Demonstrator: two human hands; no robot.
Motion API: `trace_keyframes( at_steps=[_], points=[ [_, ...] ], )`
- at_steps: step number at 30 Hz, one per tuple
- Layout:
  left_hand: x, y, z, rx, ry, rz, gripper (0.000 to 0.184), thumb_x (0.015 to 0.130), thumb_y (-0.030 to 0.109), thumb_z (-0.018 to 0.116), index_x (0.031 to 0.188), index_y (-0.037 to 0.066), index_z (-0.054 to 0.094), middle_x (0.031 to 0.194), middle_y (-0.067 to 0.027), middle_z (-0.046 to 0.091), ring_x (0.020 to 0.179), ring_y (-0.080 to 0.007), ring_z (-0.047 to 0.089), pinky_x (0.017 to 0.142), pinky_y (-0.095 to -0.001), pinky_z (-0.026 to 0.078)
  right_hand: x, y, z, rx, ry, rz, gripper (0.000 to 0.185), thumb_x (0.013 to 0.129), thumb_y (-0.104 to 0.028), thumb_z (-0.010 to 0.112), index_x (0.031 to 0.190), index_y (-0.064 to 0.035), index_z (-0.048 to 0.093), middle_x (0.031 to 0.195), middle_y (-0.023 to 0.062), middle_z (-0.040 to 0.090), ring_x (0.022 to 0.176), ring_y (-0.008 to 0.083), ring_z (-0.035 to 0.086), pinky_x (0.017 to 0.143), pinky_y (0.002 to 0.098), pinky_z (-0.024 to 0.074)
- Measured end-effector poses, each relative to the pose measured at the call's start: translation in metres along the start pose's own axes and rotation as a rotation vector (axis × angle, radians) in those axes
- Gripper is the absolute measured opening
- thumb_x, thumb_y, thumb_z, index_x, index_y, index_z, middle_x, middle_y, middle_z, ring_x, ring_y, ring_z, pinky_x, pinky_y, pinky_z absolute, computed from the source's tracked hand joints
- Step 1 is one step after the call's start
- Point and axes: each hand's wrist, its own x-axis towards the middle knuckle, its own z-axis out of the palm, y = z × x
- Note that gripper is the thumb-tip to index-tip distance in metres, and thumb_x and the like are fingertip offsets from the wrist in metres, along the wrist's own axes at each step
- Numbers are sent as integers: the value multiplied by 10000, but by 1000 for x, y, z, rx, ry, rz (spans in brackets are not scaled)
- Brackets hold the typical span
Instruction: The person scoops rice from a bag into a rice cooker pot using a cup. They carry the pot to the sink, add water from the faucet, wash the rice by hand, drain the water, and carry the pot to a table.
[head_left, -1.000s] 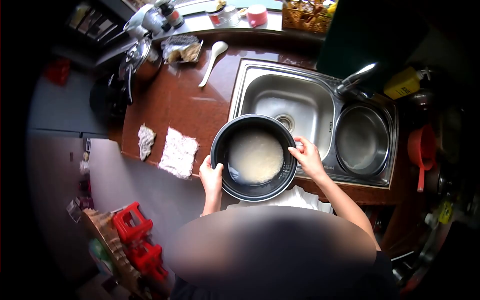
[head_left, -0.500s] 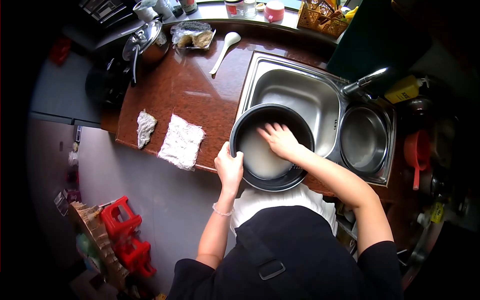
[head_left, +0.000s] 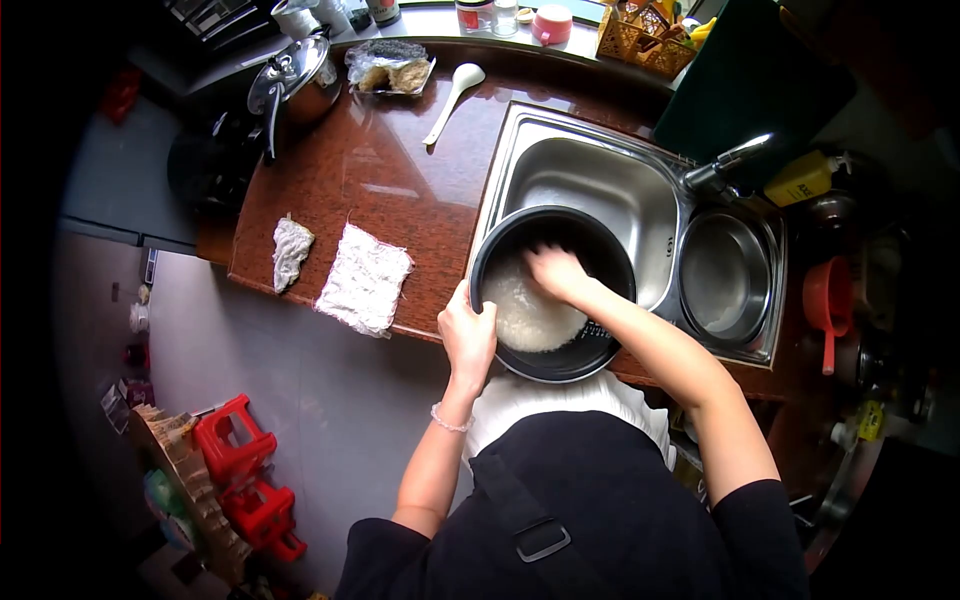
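Observation:
A dark round pot (head_left: 600,350) with rice and cloudy water (head_left: 530,318) stands over the front left of the steel sink (head_left: 590,165). My left hand (head_left: 468,332) grips the pot's left rim, thumb over the edge. Inside the pot, my right hand (head_left: 556,270) dips into the water above the rice; its fingers are blurred and partly under the surface, so their pose is unclear.
On the brown counter (head_left: 400,230) lie a white cloth (head_left: 365,280), a crumpled cloth (head_left: 291,254), a white ladle (head_left: 455,103) and a wrapped food tray (head_left: 390,72). A lidded pot (head_left: 300,85) stands back left. Right are the faucet (head_left: 730,162), a metal basin (head_left: 725,275) and a red dipper (head_left: 828,300).
My right hand has left the pot's right rim and moved into the water inside. My left hand stays on the left rim. The pot sits slightly further right in view, and the rice has shifted.

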Motion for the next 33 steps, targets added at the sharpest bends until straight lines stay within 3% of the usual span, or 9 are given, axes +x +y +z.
trace_keyframes(
  at_steps=[2, 7, 12, 15, 20, 25, 27, 31, 33],
  points=[
    [1, -7, 2, 13, 17, 7, 143, 682, 39, 496, 791, -38, 547, 599, -118, 554, 549, -146, 534, 577, -300, 441, -14, 10, 30, 98, -174, 64, 493, 744, -254, 591, 1168, -54, 439, 1077, 246, 505, 979, 376, 520, 812, 459, 442],
    [1, 1, 2, 13, 3, -3, 144, 690, 43, 500, 802, -31, 554, 630, -150, 570, 577, -212, 566, 591, -324, 448, -36, -44, -17, 111, -620, -199, 370, 775, -164, 514, 1133, -70, 499, 1026, 245, 562, 939, 382, 559, 830, 460, 437],
    [-2, 2, 4, 46, 13, 65, 127, 705, 47, 508, 795, -35, 542, 652, -197, 580, 617, -324, 598, 608, -369, 454, -9, -4, -7, -9, 87, -8, 260, 827, -180, 412, 1027, -82, 546, 980, 126, 542, 871, 310, 555, 696, 458, 478],
    [-3, 5, 6, 53, 25, 49, 131, 705, 51, 508, 797, -36, 541, 657, -204, 579, 626, -335, 596, 612, -373, 453, -33, -2, 38, 94, -201, 189, 296, 830, -151, 396, 1071, -45, 531, 1118, 161, 527, 968, 338, 553, 786, 462, 465],
    [-1, 7, 7, 54, 1, 33, 133, 701, 46, 504, 797, -38, 539, 667, -209, 582, 629, -336, 596, 615, -373, 452, -28, -49, -14, 216, -578, -237, 288, 795, -134, 433, 1051, -34, 518, 1198, 211, 474, 899, 400, 567, 750, 481, 468],
    [-3, 12, 11, 78, 28, 61, 121, 697, 41, 499, 781, -40, 531, 650, -200, 576, 610, -332, 590, 603, -369, 449, -12, 3, 6, -5, 64, 31, 284, 782, -155, 437, 1028, -45, 525, 986, 155, 532, 869, 316, 549, 711, 430, 491],
    [-5, 17, 11, 87, 23, 34, 116, 699, 42, 500, 777, -39, 529, 647, -199, 575, 613, -333, 591, 601, -370, 449, -32, 5, 33, 127, -102, 115, 385, 825, -183, 436, 1170, -11, 435, 1112, 210, 501, 969, 378, 532, 787, 466, 460],
    [-4, 17, 16, 118, 25, 30, 114, 700, 40, 508, 781, -37, 531, 646, -199, 576, 617, -329, 595, 600, -370, 449, -49, -28, -25, 270, -780, -292, 547, 815, -282, 545, 1284, -69, 358, 1187, 212, 481, 1048, 414, 494, 923, 459, 372],
    [-3, 17, 17, 146, 25, 38, 113, 699, 39, 513, 781, -37, 533, 645, -196, 577, 611, -321, 595, 599, -369, 450, -48, -26, -32, 203, -562, -229, 474, 806, -275, 543, 1227, -88, 432, 1165, 187, 506, 1110, 312, 475, 932, 487, 355]
  ],
)
